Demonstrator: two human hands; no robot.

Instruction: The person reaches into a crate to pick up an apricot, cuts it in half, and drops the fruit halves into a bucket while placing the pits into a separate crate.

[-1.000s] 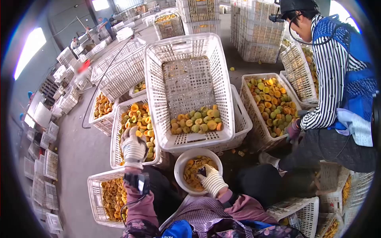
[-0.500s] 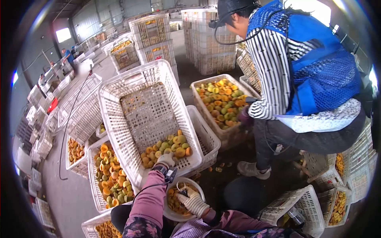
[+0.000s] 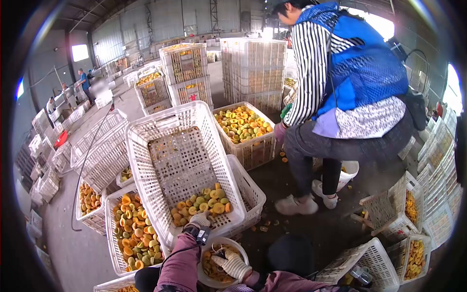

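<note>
We look down from a head-worn camera at our own two gloved hands, low in the picture. Our left hand, in a white knit glove, is closed over the near rim of a tilted white plastic lattice crate. A small heap of halved yellow-green apricots lies against that crate's low end, just beyond our fingers. Our right hand, also in a white knit glove, rests inside a round white plastic bowl that holds orange fruit halves; it seems curled around a small dark tool, though the view is too small for us to be sure. The bowl sits just below the tilted crate, near its front edge.

To our left, a second white lattice crate of cut apricot halves stands beside the tilted one. Ahead on the right, a co-worker in a striped shirt and blue mesh vest bends beside another full white crate of fruit. Tall stacks of white crates rise behind.
</note>
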